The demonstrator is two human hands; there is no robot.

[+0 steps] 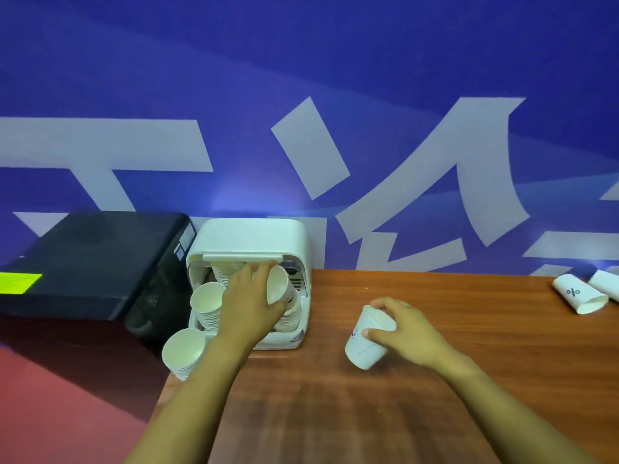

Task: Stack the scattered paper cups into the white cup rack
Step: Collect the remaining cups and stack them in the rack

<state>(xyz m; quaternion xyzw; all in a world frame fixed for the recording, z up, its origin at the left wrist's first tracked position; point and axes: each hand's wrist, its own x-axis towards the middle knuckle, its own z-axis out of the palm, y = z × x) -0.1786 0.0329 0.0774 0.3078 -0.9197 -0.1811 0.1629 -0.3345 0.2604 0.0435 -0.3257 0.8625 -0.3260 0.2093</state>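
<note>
The white cup rack (254,236) stands at the back left of the wooden table, its front open, with stacks of paper cups inside. My left hand (249,298) grips a white paper cup (277,285) at the rack's opening, mouth toward me, over a stack at the right side. Two more stacks lean out on the left: an upper one (207,301) and a lower one (183,349). My right hand (400,329) holds another paper cup (368,339) tilted above the table, right of the rack.
Two loose cups lie on their sides at the table's far right, one with a percent mark (577,294) and one cut by the frame edge (608,284). A black machine (97,262) sits left of the rack. A blue wall with white lettering rises behind.
</note>
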